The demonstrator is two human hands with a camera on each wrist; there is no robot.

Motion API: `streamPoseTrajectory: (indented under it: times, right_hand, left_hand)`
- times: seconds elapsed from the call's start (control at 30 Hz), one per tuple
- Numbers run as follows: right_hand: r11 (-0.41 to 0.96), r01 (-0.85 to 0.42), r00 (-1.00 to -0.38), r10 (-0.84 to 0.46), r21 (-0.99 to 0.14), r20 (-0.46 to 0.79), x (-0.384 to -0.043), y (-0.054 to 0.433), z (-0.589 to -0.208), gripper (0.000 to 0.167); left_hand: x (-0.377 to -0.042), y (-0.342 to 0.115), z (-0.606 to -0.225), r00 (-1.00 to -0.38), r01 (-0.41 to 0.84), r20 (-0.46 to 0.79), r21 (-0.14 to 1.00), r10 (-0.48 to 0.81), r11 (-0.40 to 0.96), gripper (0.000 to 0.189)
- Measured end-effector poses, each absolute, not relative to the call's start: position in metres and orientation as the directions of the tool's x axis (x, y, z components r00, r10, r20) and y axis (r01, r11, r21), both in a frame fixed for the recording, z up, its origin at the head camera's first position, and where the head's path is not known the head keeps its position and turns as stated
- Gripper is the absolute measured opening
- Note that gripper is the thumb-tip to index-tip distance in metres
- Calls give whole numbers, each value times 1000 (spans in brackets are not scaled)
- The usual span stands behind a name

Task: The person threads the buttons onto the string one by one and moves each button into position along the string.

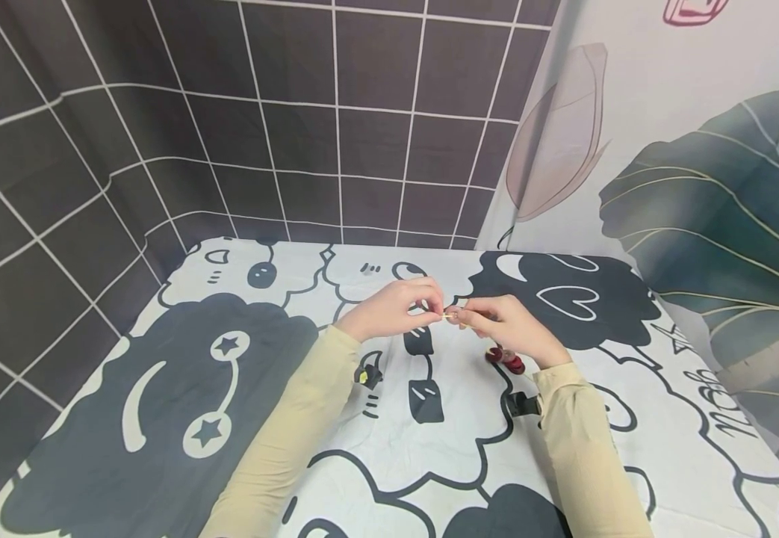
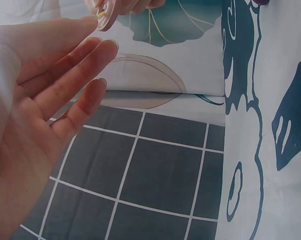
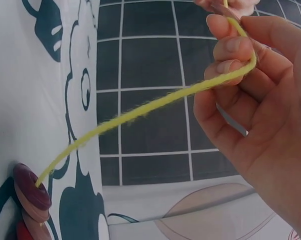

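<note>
In the head view my left hand (image 1: 405,308) and right hand (image 1: 506,325) meet above the patterned cloth. Between their fingertips is a pale pink button (image 1: 453,311), with yellow yarn (image 3: 155,104) passing through it. The thumb and fingertips of my right hand pinch the button and yarn. At the button's other side, my left thumb and index finger pinch the yarn's short end, partly hidden; the other left fingers are spread. From my right fingers the yarn runs down to a stack of threaded red and pink buttons (image 3: 33,192), lying on the cloth below my right hand.
A white cloth (image 1: 456,373) with dark cartoon shapes covers the table. Behind it hangs a dark curtain with a white grid (image 1: 369,142), and a leaf-printed curtain (image 1: 718,202) stands at the right. A small black device (image 1: 522,404) sits by my right wrist.
</note>
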State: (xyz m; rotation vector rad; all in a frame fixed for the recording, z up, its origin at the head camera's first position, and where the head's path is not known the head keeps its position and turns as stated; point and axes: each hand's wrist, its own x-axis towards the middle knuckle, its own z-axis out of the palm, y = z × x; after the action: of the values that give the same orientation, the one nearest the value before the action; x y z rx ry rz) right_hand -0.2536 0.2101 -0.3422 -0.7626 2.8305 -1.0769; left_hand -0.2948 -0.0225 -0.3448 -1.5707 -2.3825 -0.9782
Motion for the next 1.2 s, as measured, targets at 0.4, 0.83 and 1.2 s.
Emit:
streamPoseTrajectory:
  times: [0.4, 0.83, 1.2]
  right_hand:
    - [652, -420, -891, -429, -631, 151, -255, 215, -343, 21]
    - [655, -440, -883, -440, -614, 164, -258, 217, -347, 21]
    - [662, -439, -886, -432, -607, 169, -260, 221, -349, 20]
  left_hand:
    - [-297, -31, -341, -448, 862, 453, 448, 771, 237, 3]
    - [-297, -46, -332, -491, 833, 357, 459, 794, 308, 4]
    - [-302, -57, -330, -515, 817, 361, 482, 777, 318, 4]
